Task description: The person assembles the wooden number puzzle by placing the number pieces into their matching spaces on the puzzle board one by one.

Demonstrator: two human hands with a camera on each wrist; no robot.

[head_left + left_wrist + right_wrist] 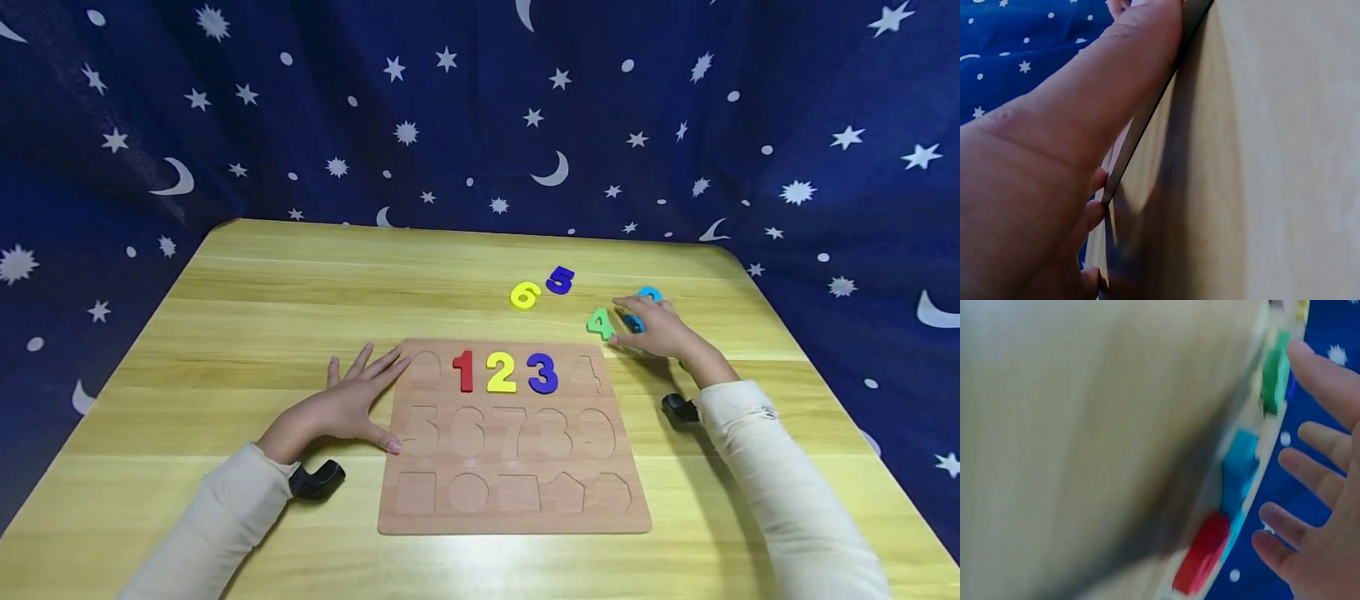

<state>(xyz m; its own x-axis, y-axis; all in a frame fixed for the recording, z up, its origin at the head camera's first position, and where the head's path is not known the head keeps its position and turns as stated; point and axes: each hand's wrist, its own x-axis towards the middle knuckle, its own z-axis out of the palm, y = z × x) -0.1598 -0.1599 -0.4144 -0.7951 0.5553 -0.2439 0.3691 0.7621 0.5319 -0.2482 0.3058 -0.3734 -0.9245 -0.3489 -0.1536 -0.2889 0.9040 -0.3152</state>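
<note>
A wooden puzzle board [517, 500] lies in the middle of the table with a red 1 [465, 371], a yellow 2 [501, 372] and a purple 3 [542, 373] set in its top row. My left hand [360, 392] rests flat on the table, fingers straight, its thumb [1129, 56] against the board's left edge [1147, 119]. My right hand [648, 325] hovers with spread fingers [1316, 469] over loose pieces to the board's right: a green 4 [600, 323], a blue piece [1239, 469] and a red piece [1204, 553]. It holds nothing.
A yellow 6 [525, 296] and a purple 5 [560, 280] lie loose behind the board. Another blue piece [649, 294] shows beyond my right hand. Dark blue star-print cloth [480, 125] hangs round the yellow wooden table [262, 292].
</note>
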